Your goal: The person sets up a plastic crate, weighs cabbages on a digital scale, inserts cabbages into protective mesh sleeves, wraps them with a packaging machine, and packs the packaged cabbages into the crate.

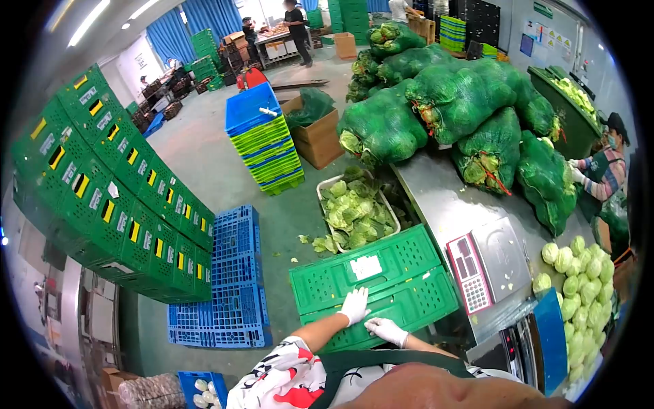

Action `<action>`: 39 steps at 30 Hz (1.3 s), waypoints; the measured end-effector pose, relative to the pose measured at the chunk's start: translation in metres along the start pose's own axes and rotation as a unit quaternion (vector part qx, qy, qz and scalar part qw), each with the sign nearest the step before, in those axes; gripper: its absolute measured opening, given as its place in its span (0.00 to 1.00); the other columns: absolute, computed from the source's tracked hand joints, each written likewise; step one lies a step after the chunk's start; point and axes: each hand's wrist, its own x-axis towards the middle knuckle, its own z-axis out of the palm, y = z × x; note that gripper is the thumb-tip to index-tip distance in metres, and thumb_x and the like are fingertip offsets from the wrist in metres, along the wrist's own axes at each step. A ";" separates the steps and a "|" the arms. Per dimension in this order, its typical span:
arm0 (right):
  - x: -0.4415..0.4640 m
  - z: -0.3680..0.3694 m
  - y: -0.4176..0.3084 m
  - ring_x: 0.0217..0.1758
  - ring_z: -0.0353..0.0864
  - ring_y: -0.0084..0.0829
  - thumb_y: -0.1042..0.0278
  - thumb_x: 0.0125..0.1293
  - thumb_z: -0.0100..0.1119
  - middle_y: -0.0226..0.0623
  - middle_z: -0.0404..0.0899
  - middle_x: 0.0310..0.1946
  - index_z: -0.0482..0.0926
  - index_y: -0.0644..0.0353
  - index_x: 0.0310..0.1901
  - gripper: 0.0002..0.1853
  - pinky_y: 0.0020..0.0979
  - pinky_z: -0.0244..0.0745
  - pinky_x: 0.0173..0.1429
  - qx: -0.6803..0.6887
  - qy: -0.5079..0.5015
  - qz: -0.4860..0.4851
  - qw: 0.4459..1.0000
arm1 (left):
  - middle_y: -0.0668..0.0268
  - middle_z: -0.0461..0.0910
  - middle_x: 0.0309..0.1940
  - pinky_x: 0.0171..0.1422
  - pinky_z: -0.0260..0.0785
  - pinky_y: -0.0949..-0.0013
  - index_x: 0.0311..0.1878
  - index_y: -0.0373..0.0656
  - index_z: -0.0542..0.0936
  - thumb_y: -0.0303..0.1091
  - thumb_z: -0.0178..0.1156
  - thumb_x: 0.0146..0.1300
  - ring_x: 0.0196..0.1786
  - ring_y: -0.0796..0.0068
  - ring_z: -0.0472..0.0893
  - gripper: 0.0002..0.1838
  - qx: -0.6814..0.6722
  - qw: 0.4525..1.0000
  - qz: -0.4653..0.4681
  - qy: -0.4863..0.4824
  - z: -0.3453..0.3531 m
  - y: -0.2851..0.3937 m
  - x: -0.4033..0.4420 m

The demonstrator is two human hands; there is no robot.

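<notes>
Two folded green crates lie side by side at the centre, the farther crate bearing a white label and the nearer crate close to my body. My left hand, in a white glove, rests on the crates with its fingers spread. Just right of it, my right hand, also gloved in white, lies on the nearer crate with its fingers curled; whether it grips anything is hidden. Beyond the crates a white basket holds cabbage leaves. A scale stands on the metal table to the right.
Stacked green crates and a blue pallet are at left. Net sacks of cabbages cover the table's far part. Loose cabbages lie at right, near a co-worker. Blue and green baskets stand ahead.
</notes>
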 end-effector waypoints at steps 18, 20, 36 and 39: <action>0.090 -0.090 -0.003 0.56 0.80 0.48 0.44 0.70 0.52 0.48 0.83 0.51 0.82 0.59 0.55 0.26 0.46 0.76 0.57 -0.320 0.085 -0.205 0.921 | 0.60 0.77 0.35 0.44 0.74 0.56 0.41 0.44 0.80 0.43 0.70 0.57 0.42 0.59 0.80 0.15 -0.085 0.938 -0.230 0.244 -0.155 -0.095 0.106; 0.116 -0.081 -0.004 0.58 0.78 0.49 0.43 0.69 0.51 0.49 0.82 0.52 0.82 0.59 0.55 0.27 0.48 0.75 0.57 -0.370 0.056 -0.192 0.907 | 0.60 0.77 0.36 0.44 0.73 0.58 0.47 0.44 0.79 0.40 0.70 0.58 0.43 0.59 0.79 0.17 -0.131 0.923 -0.243 0.266 -0.154 -0.094 0.104; 0.081 -0.110 -0.071 0.33 0.87 0.28 0.39 0.70 0.51 0.44 0.87 0.33 0.86 0.65 0.38 0.31 0.31 0.83 0.35 -0.225 -0.414 0.073 0.879 | 0.54 0.68 0.71 0.73 0.65 0.54 0.69 0.42 0.71 0.43 0.61 0.64 0.74 0.52 0.65 0.32 -0.138 0.968 0.065 -0.201 0.001 0.004 -0.057; 0.111 -0.106 -0.046 0.48 0.87 0.46 0.41 0.69 0.50 0.50 0.87 0.44 0.87 0.62 0.45 0.29 0.43 0.80 0.51 -0.496 -0.176 -0.018 0.850 | 0.58 0.58 0.77 0.78 0.54 0.49 0.75 0.44 0.65 0.48 0.62 0.63 0.80 0.53 0.54 0.39 -0.046 0.953 0.085 -0.286 -0.003 0.021 -0.071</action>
